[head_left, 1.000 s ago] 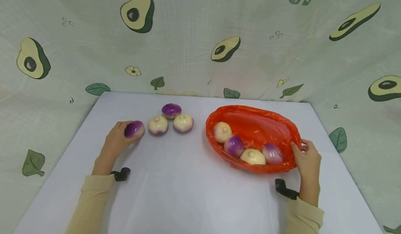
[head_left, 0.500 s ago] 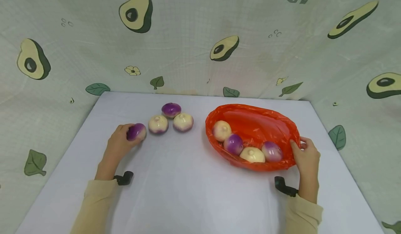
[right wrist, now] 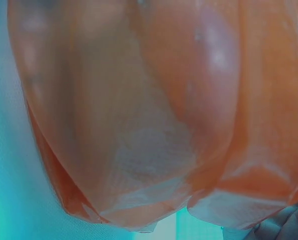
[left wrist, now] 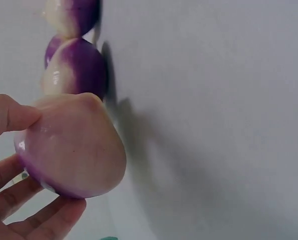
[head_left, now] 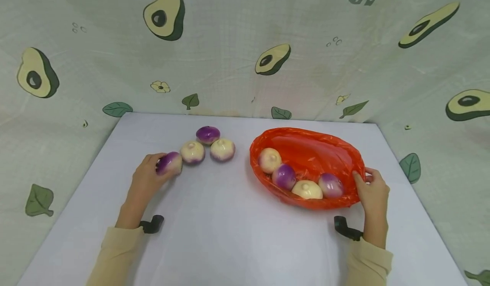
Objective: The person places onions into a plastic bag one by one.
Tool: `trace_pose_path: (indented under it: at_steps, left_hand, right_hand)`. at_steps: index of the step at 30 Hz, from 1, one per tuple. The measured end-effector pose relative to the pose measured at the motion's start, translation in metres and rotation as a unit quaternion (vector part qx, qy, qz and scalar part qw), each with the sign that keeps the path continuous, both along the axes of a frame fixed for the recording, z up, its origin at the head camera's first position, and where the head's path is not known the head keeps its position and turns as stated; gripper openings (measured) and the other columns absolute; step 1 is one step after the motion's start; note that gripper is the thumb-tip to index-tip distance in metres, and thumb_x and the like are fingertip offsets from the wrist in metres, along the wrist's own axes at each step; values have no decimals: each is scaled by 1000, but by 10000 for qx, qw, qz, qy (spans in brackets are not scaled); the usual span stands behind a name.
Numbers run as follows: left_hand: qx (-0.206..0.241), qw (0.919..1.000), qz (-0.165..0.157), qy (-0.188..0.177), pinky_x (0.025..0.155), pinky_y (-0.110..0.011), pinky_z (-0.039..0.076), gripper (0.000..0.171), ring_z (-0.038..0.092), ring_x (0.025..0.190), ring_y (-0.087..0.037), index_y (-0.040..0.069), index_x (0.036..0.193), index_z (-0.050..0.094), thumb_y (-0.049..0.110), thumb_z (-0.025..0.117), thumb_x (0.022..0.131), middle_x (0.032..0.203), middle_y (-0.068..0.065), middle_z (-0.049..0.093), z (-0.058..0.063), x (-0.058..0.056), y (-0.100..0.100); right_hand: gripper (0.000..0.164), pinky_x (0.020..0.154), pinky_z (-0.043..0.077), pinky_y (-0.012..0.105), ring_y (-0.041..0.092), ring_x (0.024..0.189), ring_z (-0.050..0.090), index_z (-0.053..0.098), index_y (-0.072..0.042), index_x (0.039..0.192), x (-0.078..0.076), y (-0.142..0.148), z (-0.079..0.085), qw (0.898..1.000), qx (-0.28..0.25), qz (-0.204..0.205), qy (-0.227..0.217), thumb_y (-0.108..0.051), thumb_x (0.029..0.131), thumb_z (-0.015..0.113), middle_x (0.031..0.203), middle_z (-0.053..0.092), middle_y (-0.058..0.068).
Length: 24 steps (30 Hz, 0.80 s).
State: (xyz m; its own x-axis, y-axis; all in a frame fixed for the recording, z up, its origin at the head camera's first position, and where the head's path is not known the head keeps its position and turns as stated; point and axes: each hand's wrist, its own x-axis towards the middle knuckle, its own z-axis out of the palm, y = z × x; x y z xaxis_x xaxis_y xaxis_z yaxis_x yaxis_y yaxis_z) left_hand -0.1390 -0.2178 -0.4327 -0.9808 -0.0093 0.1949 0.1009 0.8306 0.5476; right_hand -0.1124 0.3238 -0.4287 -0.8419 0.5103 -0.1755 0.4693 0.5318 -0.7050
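Observation:
My left hand [head_left: 147,179] grips a purple-and-white turnip [head_left: 170,163] at the left of the table. In the left wrist view the thumb lies on one side of this turnip [left wrist: 76,147] and the fingers on the other. Just beyond it, in the head view, a pale turnip [head_left: 192,152] sits beside another pale one [head_left: 222,150], with a purple turnip [head_left: 208,135] behind them. My right hand [head_left: 373,194] pinches the right rim of an open red plastic bag [head_left: 317,150]. Several turnips [head_left: 331,185] lie inside the bag. Red plastic [right wrist: 138,125] fills most of the right wrist view.
Everything stands on a white table [head_left: 229,235]. A pale cloth [head_left: 229,81] with avocado and leaf prints hangs behind it and at both sides. Each wrist wears a black camera mount, one on the left [head_left: 153,224] and one on the right [head_left: 346,230].
My left hand has moved slightly right and toward me with the turnip, which now sits closer to the nearest pale turnip. The right hand keeps its hold on the bag rim.

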Motion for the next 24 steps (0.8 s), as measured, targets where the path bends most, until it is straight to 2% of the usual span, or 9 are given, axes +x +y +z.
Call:
trace_pose_path:
  at_steps: [7, 14, 19, 24]
  left_hand:
    - [37, 9999, -103, -20, 91, -57, 43, 55, 51, 109, -41, 1, 128, 48, 23, 70, 83, 121, -24, 49, 10, 6, 18]
    - [270, 9974, -355, 562, 84, -51, 50, 52, 55, 102, -35, 1, 125, 51, 19, 72, 81, 117, -20, 52, 17, 11, 37]
    - [465, 9950, -549, 688, 83, -48, 51, 52, 57, 101, -33, 2, 126, 51, 17, 72, 80, 119, -18, 51, 21, 12, 52]
    - [770, 9873, -824, 1115, 83, -43, 52, 52, 58, 100, -29, 3, 122, 53, 16, 75, 77, 119, -15, 53, 25, 11, 72]
  right_hand:
    - [67, 89, 47, 51, 40, 111, 49, 25, -4, 145, 1, -1, 1, 10000, -13, 11, 4, -45, 95, 41, 131, 42, 29]
    - [65, 89, 47, 51, 41, 112, 49, 26, -4, 145, 2, -2, 2, 10000, -1, -17, 19, -43, 95, 41, 131, 42, 28]
    - [66, 89, 47, 51, 41, 111, 49, 26, -3, 145, 2, -1, 1, 10000, -7, -13, 10, -44, 95, 41, 131, 41, 29]
    - [66, 88, 48, 52, 41, 111, 49, 26, -3, 144, 1, -1, 1, 10000, 16, 15, 16, -43, 95, 41, 131, 42, 29]
